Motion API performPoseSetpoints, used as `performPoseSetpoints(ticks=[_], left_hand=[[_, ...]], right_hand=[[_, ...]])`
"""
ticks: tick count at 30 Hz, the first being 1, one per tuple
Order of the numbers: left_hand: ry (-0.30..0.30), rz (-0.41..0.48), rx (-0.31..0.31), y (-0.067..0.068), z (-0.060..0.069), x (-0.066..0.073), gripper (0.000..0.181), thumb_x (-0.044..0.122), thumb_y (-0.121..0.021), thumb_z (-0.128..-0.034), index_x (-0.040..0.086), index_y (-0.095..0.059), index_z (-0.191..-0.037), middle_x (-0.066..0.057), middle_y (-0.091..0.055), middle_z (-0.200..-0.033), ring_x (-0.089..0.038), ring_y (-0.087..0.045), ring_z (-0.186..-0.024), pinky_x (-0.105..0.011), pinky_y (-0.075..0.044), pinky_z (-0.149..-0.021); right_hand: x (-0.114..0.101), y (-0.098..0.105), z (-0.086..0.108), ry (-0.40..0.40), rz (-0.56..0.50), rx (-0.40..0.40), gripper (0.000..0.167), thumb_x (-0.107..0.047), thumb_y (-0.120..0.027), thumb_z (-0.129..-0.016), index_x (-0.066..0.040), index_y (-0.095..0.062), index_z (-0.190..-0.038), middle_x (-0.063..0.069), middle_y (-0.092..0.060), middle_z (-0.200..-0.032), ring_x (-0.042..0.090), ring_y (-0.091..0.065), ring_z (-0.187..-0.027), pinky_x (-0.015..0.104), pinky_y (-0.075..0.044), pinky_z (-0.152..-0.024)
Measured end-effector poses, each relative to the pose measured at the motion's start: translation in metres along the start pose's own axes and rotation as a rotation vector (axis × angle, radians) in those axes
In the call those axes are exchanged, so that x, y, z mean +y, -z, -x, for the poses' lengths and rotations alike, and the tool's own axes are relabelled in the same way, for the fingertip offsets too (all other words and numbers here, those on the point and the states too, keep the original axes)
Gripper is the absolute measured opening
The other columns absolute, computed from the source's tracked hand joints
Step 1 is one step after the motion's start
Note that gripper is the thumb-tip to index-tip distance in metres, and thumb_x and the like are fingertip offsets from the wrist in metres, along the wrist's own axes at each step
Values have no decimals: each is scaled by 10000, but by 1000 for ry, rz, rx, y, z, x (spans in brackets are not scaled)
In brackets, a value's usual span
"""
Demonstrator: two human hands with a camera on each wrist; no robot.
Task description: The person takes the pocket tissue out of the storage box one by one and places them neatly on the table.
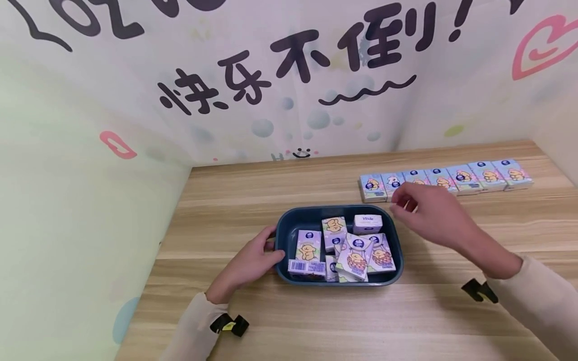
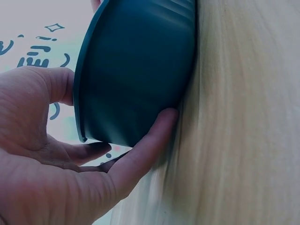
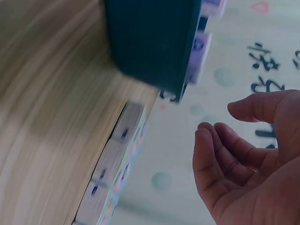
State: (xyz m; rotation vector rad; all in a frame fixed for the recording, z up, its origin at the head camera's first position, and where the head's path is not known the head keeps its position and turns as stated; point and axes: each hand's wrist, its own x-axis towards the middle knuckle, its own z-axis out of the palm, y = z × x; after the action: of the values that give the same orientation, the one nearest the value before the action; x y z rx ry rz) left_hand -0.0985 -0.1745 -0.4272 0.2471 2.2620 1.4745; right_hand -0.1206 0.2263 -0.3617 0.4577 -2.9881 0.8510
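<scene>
A dark blue plastic basin (image 1: 336, 284) stands on the table holding several small tissue packs (image 1: 354, 258), lying tilted and overlapping. My left hand (image 1: 250, 260) grips its left end; in the left wrist view the thumb touches the rim and a finger lies along the outer wall (image 2: 136, 70). Off the basin's back right corner, my right hand (image 1: 433, 213) hovers with loosely bent fingers and holds nothing. The right wrist view shows a gap between thumb and fingertips (image 3: 204, 136). Behind this hand runs a row of several blue tissue packs (image 1: 489, 175), partly hidden by it.
The wood-grain table (image 1: 311, 326) meets a printed wall cloth (image 1: 253, 120) at the back, just behind the row of packs. A pale green wall (image 1: 77, 210) borders the left side, and another pale wall (image 1: 560, 130) rises on the right.
</scene>
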Motion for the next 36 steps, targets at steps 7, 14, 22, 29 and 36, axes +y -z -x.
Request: performPoseSetpoints(ticks=[7, 14, 22, 29, 36], left_hand=[[3, 14, -6, 1, -2, 2, 678, 70, -633, -1051, 13, -376, -1675, -259, -522, -1587, -421, -647, -1335, -432, -666, -882], [-1, 17, -7, 3, 0, 2, 687, 55, -629, -1042, 17, -371, -1678, -254, -515, -1591, -421, -640, -1342, -440, -661, -902], [11, 20, -2, 6, 1, 1, 689, 51, -631, -1039, 21, -374, -1678, -252, -525, -1586, -411, -649, -1327, -445, -662, -905], [23, -12, 19, 9, 5, 1, 687, 51, -643, -1033, 27, -394, -1672, -237, -522, -1595, -405, -651, -1318, -452, -660, -913], [32, -15, 38, 13, 8, 2, 685, 45, -645, -1029, 14, -399, -1668, -241, -517, -1599, -409, -650, -1322, -473, -650, -944]], right_hand=[[-30, -19, 15, 76, -16, -55, 202, -267, -820, -986, -103, -776, -1095, -60, -709, -889, 113, -632, -775, 282, -551, -626], [-52, -33, 20, 7, 14, -181, 742, -705, -807, -895, -38, -736, -1213, -37, -678, -895, 132, -578, -739, 296, -507, -624], [-68, -48, 25, 44, 151, -280, 1024, -823, -828, -765, -1, -682, -1358, 198, -707, -1235, 279, -699, -902, 507, -642, -801], [-70, -51, 23, 95, 106, -247, 933, -652, -923, -776, -18, -638, -1399, 188, -644, -1263, 219, -623, -818, 401, -618, -707], [-63, -45, 17, 54, -108, -308, 883, -410, -998, -793, -57, -546, -1464, 62, -704, -1105, 167, -636, -850, 324, -585, -722]])
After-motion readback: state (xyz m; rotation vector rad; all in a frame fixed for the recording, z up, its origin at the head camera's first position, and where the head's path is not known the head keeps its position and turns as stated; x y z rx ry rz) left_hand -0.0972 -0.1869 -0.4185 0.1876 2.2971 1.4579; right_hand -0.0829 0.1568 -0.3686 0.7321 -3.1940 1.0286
